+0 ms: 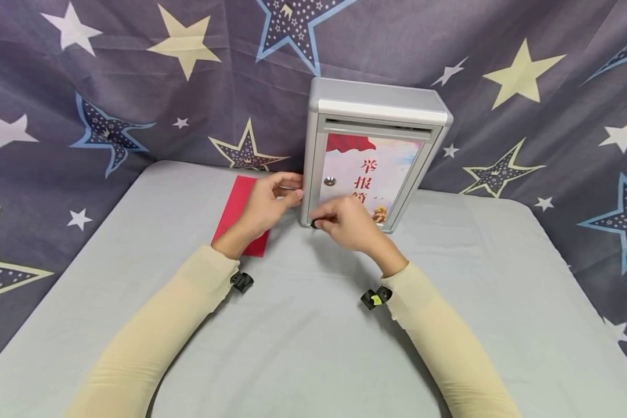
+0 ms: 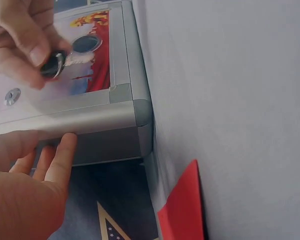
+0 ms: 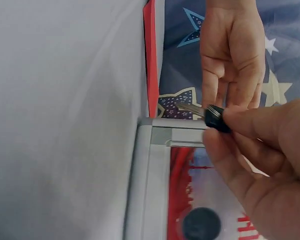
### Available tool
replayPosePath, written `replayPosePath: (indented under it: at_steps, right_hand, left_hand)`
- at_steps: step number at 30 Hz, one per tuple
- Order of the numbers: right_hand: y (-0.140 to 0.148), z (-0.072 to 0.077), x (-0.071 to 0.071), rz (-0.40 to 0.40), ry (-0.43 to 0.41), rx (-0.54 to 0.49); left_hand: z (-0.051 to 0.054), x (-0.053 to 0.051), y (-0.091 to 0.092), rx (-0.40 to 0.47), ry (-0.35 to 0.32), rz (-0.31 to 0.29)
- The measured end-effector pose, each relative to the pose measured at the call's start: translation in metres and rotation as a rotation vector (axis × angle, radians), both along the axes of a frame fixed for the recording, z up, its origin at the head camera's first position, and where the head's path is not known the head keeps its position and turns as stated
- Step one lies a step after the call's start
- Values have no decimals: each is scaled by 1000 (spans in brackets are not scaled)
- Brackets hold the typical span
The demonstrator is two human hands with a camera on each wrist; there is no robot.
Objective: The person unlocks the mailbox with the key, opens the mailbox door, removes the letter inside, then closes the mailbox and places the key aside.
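A silver metal box [image 1: 378, 96] with a slot near its top, a printed front and a round lock [image 1: 330, 181] stands upright on the table. My right hand [image 1: 350, 223] pinches a black-headed key [image 3: 216, 118] between thumb and fingers, in front of the box's lower left part. In the right wrist view, the key's metal blade points left, apart from the lock. My left hand [image 1: 266, 203] touches the left side of the box, its fingers [image 2: 60, 162] extended along the edge. Part of the printed front is hidden behind my right hand.
A red envelope [image 1: 234, 203] lies on the grey-covered table [image 1: 313, 348], partly under my left hand and forearm. Behind the box hangs a dark star-patterned cloth [image 1: 198, 110]. Low on the box's front is a dark round disc [image 3: 201, 223].
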State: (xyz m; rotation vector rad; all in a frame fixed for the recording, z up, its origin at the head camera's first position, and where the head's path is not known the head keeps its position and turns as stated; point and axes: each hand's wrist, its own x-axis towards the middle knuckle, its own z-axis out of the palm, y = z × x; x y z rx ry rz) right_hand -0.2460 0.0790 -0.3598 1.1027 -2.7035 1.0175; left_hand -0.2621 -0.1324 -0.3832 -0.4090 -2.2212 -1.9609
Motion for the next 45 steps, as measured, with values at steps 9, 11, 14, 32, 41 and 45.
replayPosePath:
  at_steps: [9, 11, 14, 32, 41, 45]
  right_hand:
    - [7, -12, -10, 49, -222, 100]
    - [7, -15, -12, 49, -230, 111]
    - [8, -19, -14, 38, -246, 120]
    - [6, -24, -15, 78, -119, 236]
    - [6, -24, -14, 93, -101, 233]
    - [7, -22, -14, 102, -83, 240]
  left_hand:
    - [0, -1, 1, 4, -8, 13]
    - [0, -1, 1, 4, -7, 13]
    - [0, -1, 1, 10, -5, 10]
    - [-1, -2, 2, 22, 3, 13]
    - [0, -1, 1, 15, 3, 12]
    - [0, -1, 2, 21, 3, 11]
